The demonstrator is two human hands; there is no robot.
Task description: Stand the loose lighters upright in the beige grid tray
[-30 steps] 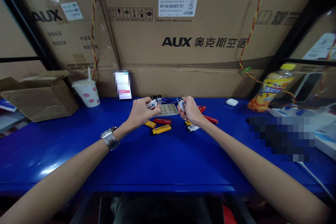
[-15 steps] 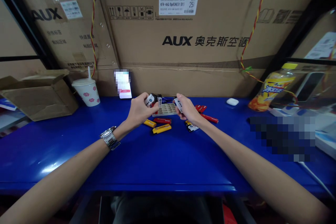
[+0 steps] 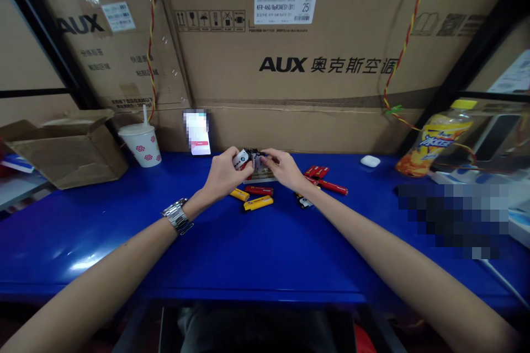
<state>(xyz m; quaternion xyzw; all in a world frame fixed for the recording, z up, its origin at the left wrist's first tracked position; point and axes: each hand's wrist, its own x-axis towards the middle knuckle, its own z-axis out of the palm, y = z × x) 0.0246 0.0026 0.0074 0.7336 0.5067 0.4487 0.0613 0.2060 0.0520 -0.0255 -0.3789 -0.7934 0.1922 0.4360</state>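
My left hand [image 3: 223, 174] is closed around a white lighter [image 3: 240, 159] with a black top, held tilted above the left end of a pale tray [image 3: 267, 178] divided into small cells. My right hand [image 3: 289, 168] is over the same tray, fingers pinched at the black top of a white lighter [image 3: 256, 162] that looks upright; its lower end is partly hidden. In front of the tray lie a red lighter [image 3: 259, 190], a yellow lighter [image 3: 258, 203] and another yellow lighter [image 3: 239, 194]. Beneath my right wrist is a white lighter [image 3: 305, 203], with several red lighters [image 3: 317, 171] beyond.
On the blue table [image 3: 248, 253] stand a paper cup [image 3: 143, 146] with a straw, an open carton [image 3: 78, 149] and a lit phone [image 3: 199, 132] at the left. A white earbud case [image 3: 370, 161] and a drink bottle [image 3: 434, 140] are at the right. Cardboard [image 3: 323, 94] stands behind.
My right hand has moved left with its white lighter, from the tray's right end to beside my left hand. My left hand keeps its lighter. The view has shifted slightly.
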